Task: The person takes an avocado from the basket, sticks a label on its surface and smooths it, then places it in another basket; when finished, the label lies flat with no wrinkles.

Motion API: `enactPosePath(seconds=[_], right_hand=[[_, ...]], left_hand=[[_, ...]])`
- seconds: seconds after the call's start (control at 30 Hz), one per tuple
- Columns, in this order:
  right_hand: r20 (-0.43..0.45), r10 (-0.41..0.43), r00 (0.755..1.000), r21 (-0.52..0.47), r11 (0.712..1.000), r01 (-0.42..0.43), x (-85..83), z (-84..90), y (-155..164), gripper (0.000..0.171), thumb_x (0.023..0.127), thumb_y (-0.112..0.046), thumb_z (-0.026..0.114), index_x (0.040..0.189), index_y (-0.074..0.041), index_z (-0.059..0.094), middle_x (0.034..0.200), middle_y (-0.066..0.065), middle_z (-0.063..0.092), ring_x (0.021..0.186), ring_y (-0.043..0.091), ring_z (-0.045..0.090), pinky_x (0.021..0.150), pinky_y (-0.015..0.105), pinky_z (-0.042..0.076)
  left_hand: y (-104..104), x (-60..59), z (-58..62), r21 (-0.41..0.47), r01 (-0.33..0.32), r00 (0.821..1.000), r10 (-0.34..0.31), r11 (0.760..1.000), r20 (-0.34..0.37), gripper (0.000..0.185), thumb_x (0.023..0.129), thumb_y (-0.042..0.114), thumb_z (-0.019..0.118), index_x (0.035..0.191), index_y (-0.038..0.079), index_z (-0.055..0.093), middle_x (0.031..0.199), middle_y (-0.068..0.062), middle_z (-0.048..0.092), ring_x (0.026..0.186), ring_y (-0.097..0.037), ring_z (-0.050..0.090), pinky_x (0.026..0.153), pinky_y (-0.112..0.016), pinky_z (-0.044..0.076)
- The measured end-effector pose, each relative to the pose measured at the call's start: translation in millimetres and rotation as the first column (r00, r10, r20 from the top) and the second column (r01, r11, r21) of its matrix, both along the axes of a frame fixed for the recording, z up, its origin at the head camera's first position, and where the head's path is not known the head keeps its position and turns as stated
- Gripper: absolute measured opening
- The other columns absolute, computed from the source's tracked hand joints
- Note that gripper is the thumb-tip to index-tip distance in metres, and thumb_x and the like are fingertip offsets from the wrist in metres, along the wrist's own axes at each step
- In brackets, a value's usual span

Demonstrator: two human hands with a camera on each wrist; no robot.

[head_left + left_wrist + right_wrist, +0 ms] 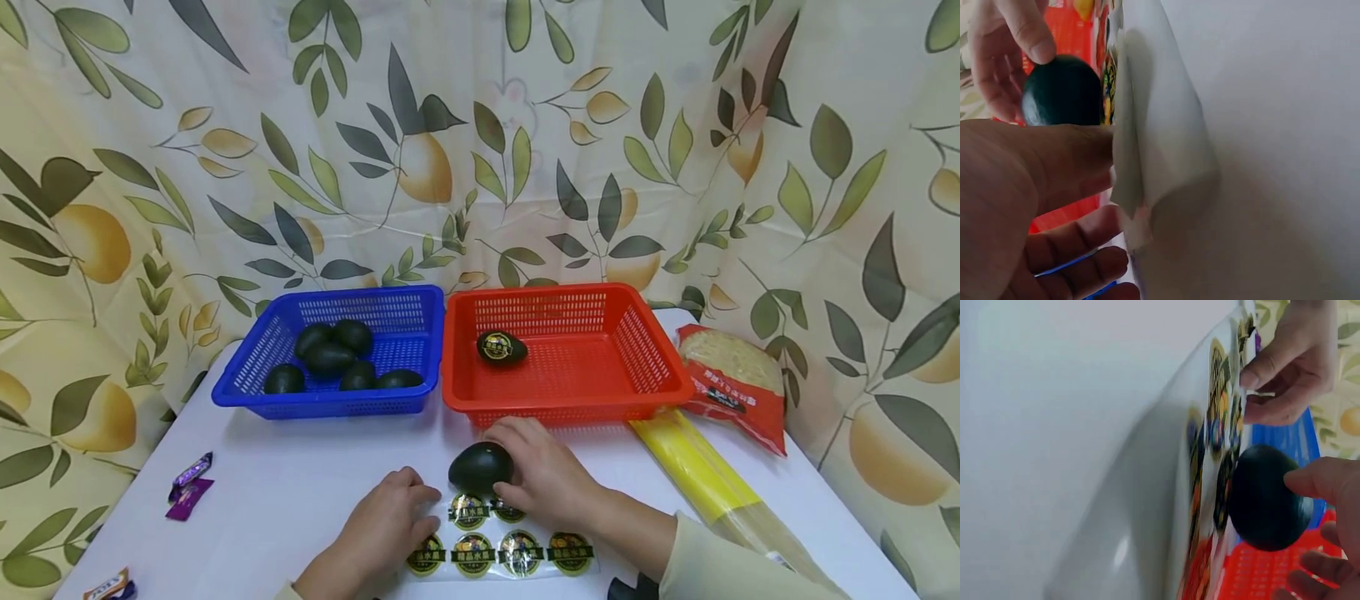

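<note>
A dark egg (481, 467) sits on the white table (300, 492) at the top edge of a sticker sheet (498, 546), cupped by the curled fingers of the right hand (543, 479). The left hand (390, 529) presses the sheet's left end with relaxed fingers. Behind stand a red basket (652, 367) and a blue basket (247, 375), before a leaf-print curtain (225, 150).

The head camera looks forward and down over the white table (300, 492) toward both baskets. Each wrist camera sits low and very close, looking sideways across the tabletop. All three share the dark egg (480, 468) and the sticker sheet (498, 546).
</note>
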State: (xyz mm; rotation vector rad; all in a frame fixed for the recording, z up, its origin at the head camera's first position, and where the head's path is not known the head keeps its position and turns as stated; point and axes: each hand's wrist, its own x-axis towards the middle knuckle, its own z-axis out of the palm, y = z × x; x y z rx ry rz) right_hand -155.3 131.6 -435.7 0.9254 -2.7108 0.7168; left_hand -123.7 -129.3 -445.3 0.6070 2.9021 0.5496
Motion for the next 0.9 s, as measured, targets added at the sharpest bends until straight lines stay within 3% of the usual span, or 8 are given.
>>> enactPosePath(seconds=[0.17, 0.3, 0.37, 0.47, 0.57, 0.67, 0.8, 0.9], right_hand=[[-0.110, -0.003, 0.994, 0.010, 1.000, 0.004, 8.1, -3.2, -5.0, 0.052, 0.081, -0.026, 0.088, 0.127, -0.019, 0.064, 0.121, -0.002, 0.060, 0.111, 0.015, 0.055, 0.090, 0.038, 0.056], [-0.162, 0.015, 0.987, 0.022, 1.000, -0.012, 12.9, -3.3, -9.5, 0.035, 0.082, -0.025, 0.087, 0.107, -0.020, 0.063, 0.099, -0.009, 0.060, 0.089, 0.007, 0.055, 0.073, 0.026, 0.052], [-0.132, 0.052, 0.990, 0.020, 0.999, -0.049, 15.7, -0.8, -11.1, 0.027, 0.083, -0.022, 0.085, 0.098, -0.020, 0.063, 0.089, -0.010, 0.060, 0.079, 0.004, 0.053, 0.066, 0.022, 0.049], [-0.016, 0.105, 0.994, 0.064, 0.993, -0.104, 21.1, 5.9, -13.6, 0.016, 0.086, -0.021, 0.080, 0.096, -0.020, 0.068, 0.083, -0.010, 0.060, 0.072, 0.001, 0.052, 0.064, 0.022, 0.048], [0.116, 0.109, 0.987, 0.176, 0.976, -0.128, 24.7, 11.0, -19.9, 0.020, 0.089, -0.026, 0.078, 0.108, -0.019, 0.074, 0.089, -0.010, 0.065, 0.077, 0.003, 0.060, 0.068, 0.027, 0.054], [0.189, 0.071, 0.979, 0.289, 0.949, -0.125, 25.1, 11.8, -29.2, 0.032, 0.090, -0.031, 0.078, 0.119, -0.021, 0.073, 0.091, -0.011, 0.069, 0.078, 0.007, 0.065, 0.068, 0.035, 0.057], [0.204, 0.025, 0.979, 0.361, 0.927, -0.099, 23.8, 6.4, -38.4, 0.023, 0.089, -0.032, 0.077, 0.109, -0.024, 0.072, 0.075, -0.012, 0.064, 0.066, 0.010, 0.060, 0.059, 0.037, 0.052], [0.206, 0.013, 0.978, 0.361, 0.929, -0.088, 25.1, 1.3, -41.8, 0.015, 0.087, -0.033, 0.077, 0.099, -0.025, 0.071, 0.071, -0.011, 0.061, 0.062, 0.012, 0.058, 0.056, 0.037, 0.049]], left_hand=[[2.0, 3.9, -2.6, 0.036, 0.027, 0.997, -0.030, 0.999, 0.072, 0.030, 0.091, 0.029, 0.079, 0.116, 0.014, 0.078, 0.097, 0.007, 0.059, 0.083, -0.004, 0.051, 0.073, -0.028, 0.052], [1.8, 6.3, -0.7, 0.048, 0.039, 0.997, -0.042, 0.998, 0.059, 0.029, 0.091, 0.028, 0.079, 0.116, 0.014, 0.079, 0.097, 0.008, 0.059, 0.082, -0.002, 0.051, 0.073, -0.028, 0.052], [1.3, 6.4, 0.0, 0.052, 0.044, 0.998, -0.047, 0.998, 0.052, 0.028, 0.091, 0.027, 0.079, 0.115, 0.014, 0.079, 0.096, 0.008, 0.059, 0.081, -0.002, 0.051, 0.073, -0.027, 0.051], [3.7, 6.0, 0.0, 0.060, 0.051, 0.998, -0.053, 0.997, 0.033, 0.027, 0.091, 0.027, 0.079, 0.114, 0.014, 0.079, 0.096, 0.007, 0.060, 0.081, -0.003, 0.052, 0.073, -0.028, 0.052], [7.1, 5.4, -1.7, 0.050, 0.042, 0.999, -0.042, 0.998, 0.002, 0.032, 0.090, 0.031, 0.080, 0.118, 0.015, 0.078, 0.101, 0.006, 0.060, 0.084, -0.006, 0.055, 0.076, -0.030, 0.054], [7.9, 5.7, -3.6, 0.041, 0.036, 0.999, -0.035, 0.999, -0.024, 0.036, 0.090, 0.032, 0.081, 0.120, 0.015, 0.077, 0.105, 0.004, 0.060, 0.086, -0.008, 0.058, 0.078, -0.032, 0.056], [5.2, 8.1, -4.2, 0.043, 0.050, 0.998, -0.049, 0.998, -0.026, 0.034, 0.089, 0.032, 0.081, 0.119, 0.014, 0.078, 0.105, 0.004, 0.059, 0.084, -0.008, 0.057, 0.076, -0.031, 0.055], [2.8, 11.8, -3.9, 0.039, 0.049, 0.999, -0.050, 0.998, 0.004, 0.034, 0.090, 0.033, 0.080, 0.119, 0.015, 0.078, 0.105, 0.004, 0.059, 0.083, -0.008, 0.055, 0.074, -0.031, 0.053]])
